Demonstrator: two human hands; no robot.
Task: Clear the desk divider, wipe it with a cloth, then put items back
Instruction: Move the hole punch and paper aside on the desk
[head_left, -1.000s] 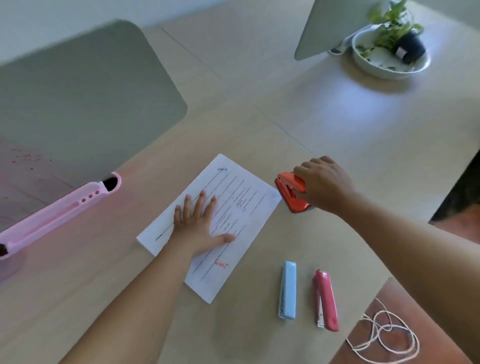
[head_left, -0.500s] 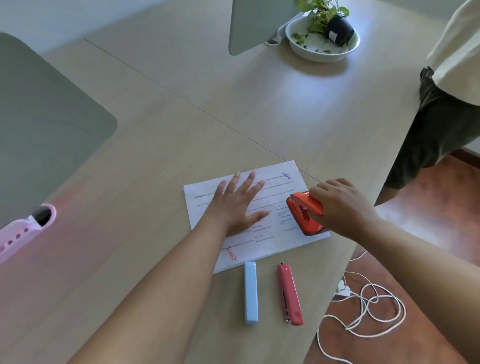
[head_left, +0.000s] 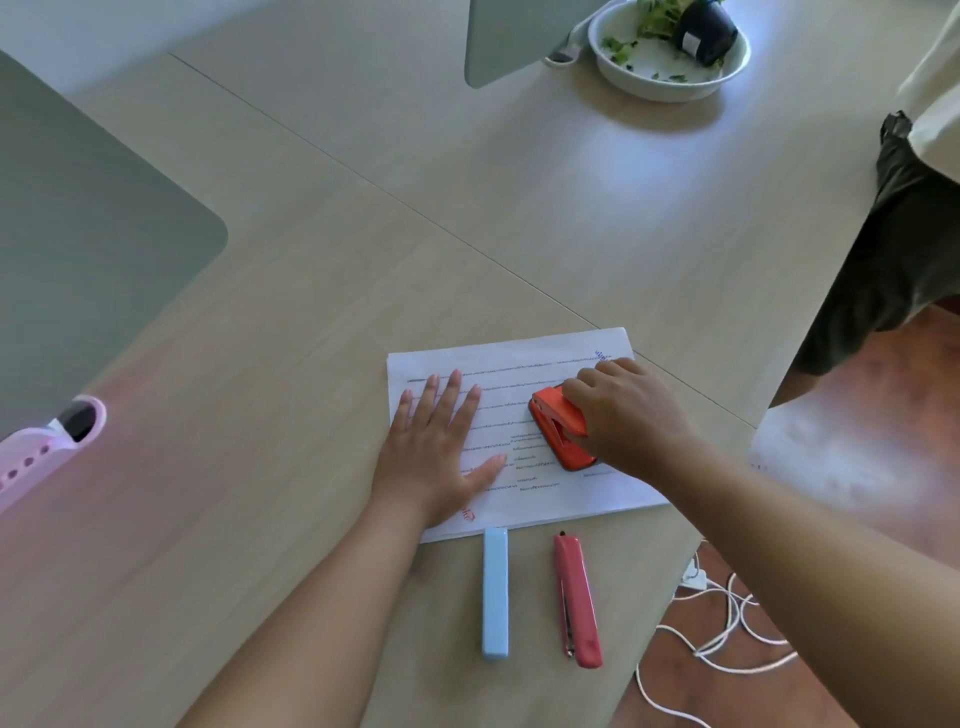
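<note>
Blue stapler (head_left: 495, 592) and pink stapler (head_left: 576, 601) lying side by side nearest. Behind them, left hand (head_left: 436, 449) pressing flat, fingers spread, on printed sheet (head_left: 524, 374); right hand (head_left: 623, 415) gripping orange hole punch (head_left: 558, 428) on it. Grey desk divider (head_left: 88, 228) standing far left.

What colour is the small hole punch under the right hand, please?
Orange-red; the small hole punch sits on the printed paper, gripped by the right hand, in the head view.

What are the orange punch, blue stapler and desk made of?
Punch: looks like painted metal or hard plastic, smooth and glossy orange. Blue stapler: likely plastic shell, uniform satin pastel. Desk: probably wood-look laminate, matte pale surface with faint printed grain.
</note>
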